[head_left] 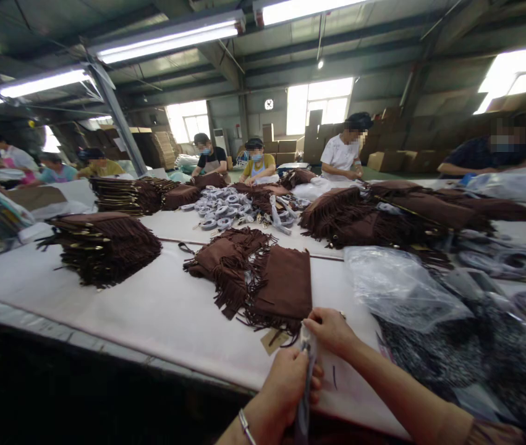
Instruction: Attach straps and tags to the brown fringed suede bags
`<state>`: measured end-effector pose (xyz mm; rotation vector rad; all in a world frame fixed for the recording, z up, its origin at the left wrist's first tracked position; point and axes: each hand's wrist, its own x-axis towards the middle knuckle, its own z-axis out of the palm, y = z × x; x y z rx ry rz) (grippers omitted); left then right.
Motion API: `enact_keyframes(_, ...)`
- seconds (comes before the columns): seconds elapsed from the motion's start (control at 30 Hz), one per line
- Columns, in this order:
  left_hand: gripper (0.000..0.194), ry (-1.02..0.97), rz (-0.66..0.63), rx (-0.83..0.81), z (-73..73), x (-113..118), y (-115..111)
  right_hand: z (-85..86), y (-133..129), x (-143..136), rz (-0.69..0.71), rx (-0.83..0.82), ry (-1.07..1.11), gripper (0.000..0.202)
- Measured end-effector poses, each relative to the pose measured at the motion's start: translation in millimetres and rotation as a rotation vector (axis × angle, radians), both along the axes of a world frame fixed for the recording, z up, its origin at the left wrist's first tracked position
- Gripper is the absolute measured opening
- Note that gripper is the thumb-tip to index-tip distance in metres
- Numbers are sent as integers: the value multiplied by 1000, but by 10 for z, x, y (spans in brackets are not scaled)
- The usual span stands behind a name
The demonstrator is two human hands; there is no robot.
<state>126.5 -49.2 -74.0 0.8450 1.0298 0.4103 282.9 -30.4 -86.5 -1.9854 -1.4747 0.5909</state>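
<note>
At the table's front edge, my left hand (290, 374) is closed around a strap in a clear plastic sleeve (306, 395), which hangs down below the fist. My right hand (330, 330) pinches the upper end of that sleeve, close to the left hand. Just beyond them lies a brown fringed bag (285, 284), with a tan tag (272, 340) beside its lower corner. Another brown fringed piece (230, 259) lies against its left side.
Stacks of brown fringed bags (109, 247) stand on the left. Coiled, wrapped straps (220, 210) and more bags (360, 216) lie farther back. Clear plastic bags (397, 284) cover the right. Several people work across the white table (151, 327).
</note>
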Motion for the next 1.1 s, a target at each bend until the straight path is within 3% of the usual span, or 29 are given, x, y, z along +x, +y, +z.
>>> enact_keyframes(0.17, 19, 17, -3, -54, 12, -20, 41, 1, 53, -26, 23, 37, -82, 22)
enact_keyframes(0.3, 16, -40, -4, -119, 7, -93, 81, 28, -62, 97, 36, 128, -132, 27)
enact_keyframes(0.4, 13, -96, 8, -200, 13, -141, 118, 75, -251, 182, 305, 284, -143, 22)
enact_keyframes(0.5, 13, -130, -5, -201, 27, -139, 119, 127, -394, 154, 579, 383, -204, 30)
enact_keyframes(0.7, 15, -92, -78, -2, 49, -143, 19, 210, -321, 55, 708, 400, -259, 27)
enact_keyframes(0.9, 21, 100, -109, 170, -30, -197, -27, 261, -254, 49, 771, 308, -242, 23)
enact_keyframes(1.03, 21, 112, -42, 486, -72, -189, -17, 299, -200, 18, 801, 245, -258, 18)
enact_keyframes(1.1, 19, 121, -33, 561, -72, -179, -2, 330, -176, 10, 806, 221, -279, 16)
